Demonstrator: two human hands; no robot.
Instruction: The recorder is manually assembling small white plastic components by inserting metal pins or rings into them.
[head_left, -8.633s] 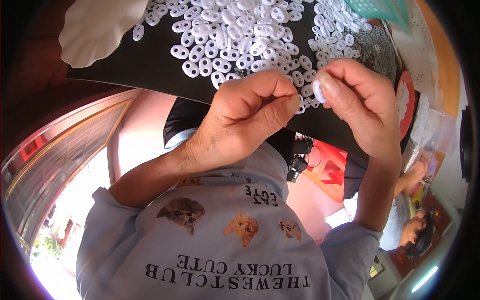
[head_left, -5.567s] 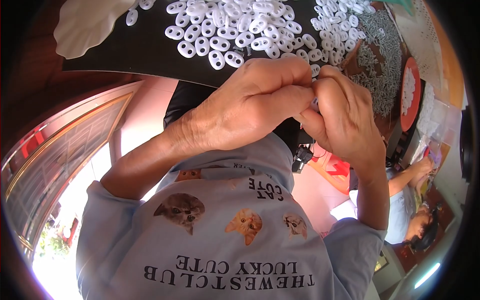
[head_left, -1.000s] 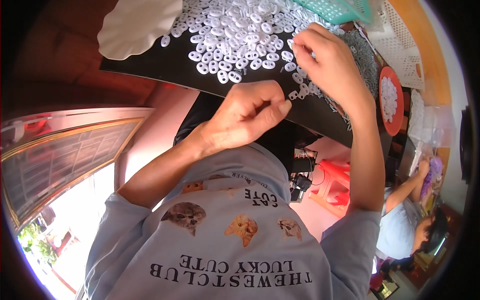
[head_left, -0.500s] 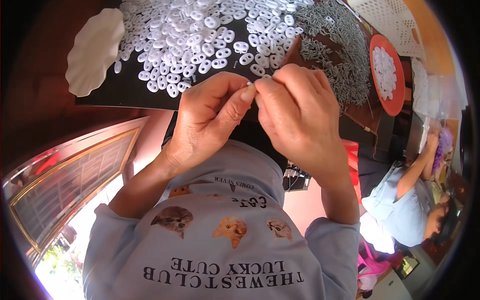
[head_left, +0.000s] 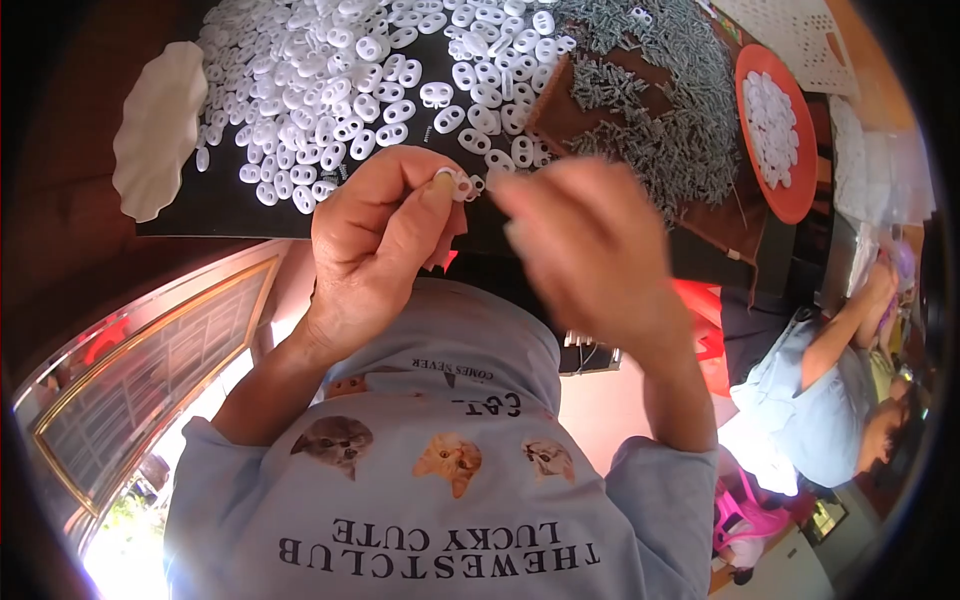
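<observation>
Thumb and forefinger of my left hand (head_left: 375,245) are pinched on a small white two-hole cord lock (head_left: 462,185), held over the table's near edge. Just to its right is my right hand (head_left: 595,240), smeared by motion, its fingertips apart from the piece; whether they hold anything cannot be made out. Beyond my hands spreads a heap of white oval two-hole cord lock parts (head_left: 300,90), some loose ones lying close to my left knuckles. A large pile of small grey metal springs (head_left: 690,120) lies on a brown cloth (head_left: 560,115) at the right.
An orange-red plate (head_left: 802,150) with small white pieces stands right of the springs. At the far left is a white wavy-edged dish (head_left: 160,130). A white perforated basket (head_left: 790,40) sits at the back right. Another person (head_left: 815,390) works at the right.
My right hand has come away from my left, moving right and blurring. The cord lock in my left fingers now shows, where both hands had met around it. The view has shifted slightly.
</observation>
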